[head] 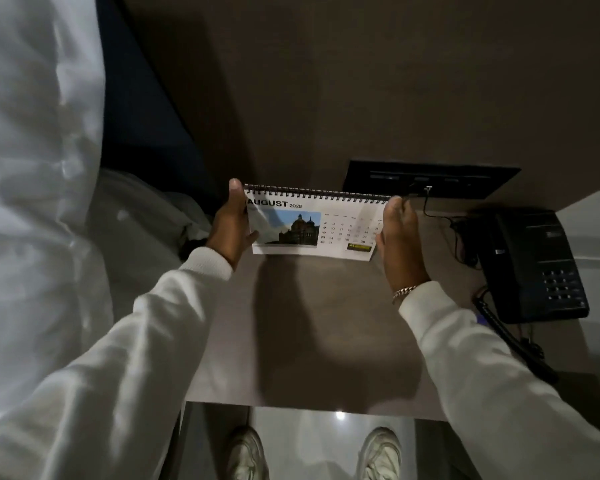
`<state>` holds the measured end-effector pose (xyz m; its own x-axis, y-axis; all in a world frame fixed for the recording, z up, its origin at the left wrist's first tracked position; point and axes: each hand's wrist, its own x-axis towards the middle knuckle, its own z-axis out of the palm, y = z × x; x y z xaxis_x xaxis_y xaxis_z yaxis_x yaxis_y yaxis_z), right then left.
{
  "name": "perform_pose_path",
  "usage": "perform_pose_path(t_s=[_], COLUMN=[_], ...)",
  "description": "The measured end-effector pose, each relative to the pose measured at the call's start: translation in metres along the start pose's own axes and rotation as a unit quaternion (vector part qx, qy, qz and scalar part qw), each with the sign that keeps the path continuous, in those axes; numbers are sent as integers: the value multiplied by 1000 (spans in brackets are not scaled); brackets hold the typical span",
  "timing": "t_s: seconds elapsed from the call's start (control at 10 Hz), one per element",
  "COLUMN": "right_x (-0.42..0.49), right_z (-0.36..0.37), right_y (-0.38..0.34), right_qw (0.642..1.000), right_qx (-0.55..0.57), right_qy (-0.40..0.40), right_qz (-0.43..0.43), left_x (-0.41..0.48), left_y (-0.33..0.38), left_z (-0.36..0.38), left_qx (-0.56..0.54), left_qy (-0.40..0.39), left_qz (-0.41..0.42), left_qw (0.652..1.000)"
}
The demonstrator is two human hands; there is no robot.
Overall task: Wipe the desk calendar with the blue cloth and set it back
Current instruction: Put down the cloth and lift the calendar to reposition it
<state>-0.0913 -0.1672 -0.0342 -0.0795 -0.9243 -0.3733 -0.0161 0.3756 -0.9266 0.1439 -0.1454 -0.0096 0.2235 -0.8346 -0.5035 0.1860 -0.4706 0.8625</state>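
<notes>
— Two hands on one thing: white spiral-bound desk calendar (314, 223), open at August, photo of a domed building on its page. Held at both short ends, long axis running left to right, black wire binding along the far, upper edge.

— Fingers?

— Left hand (231, 230) wrapped round the left end, thumb up near the binding, clamped on card. Right hand (397, 237) cupped round the right end, likewise closed on it. Equally near, one at each end.

— Resting or lifted?

— Hard to tell; lower edge close over the grey-brown desk top (326, 323), at its far part near the wall, shadow falling just beneath.

— Blue cloth?

— Nowhere in sight. Black desk telephone (530, 265) just beside on the right, cord trailing close to the right hand. White bedding (39, 168) off to the left.

— Coming move?

— Probably setting down: level, base straight downward, keeping clear of the phone cord.
</notes>
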Motion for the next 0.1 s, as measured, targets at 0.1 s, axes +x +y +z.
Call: perform_pose_path(t_s=[0.1], right_x=[-12], right_z=[-3], right_y=[-19], right_qw=[999], right_qx=[12], right_qy=[49], right_qz=[-7], left_x=[-1], left_y=[1], left_z=[-5], left_qx=[11], left_qy=[-2], left_qz=[-2], left_qw=[1000])
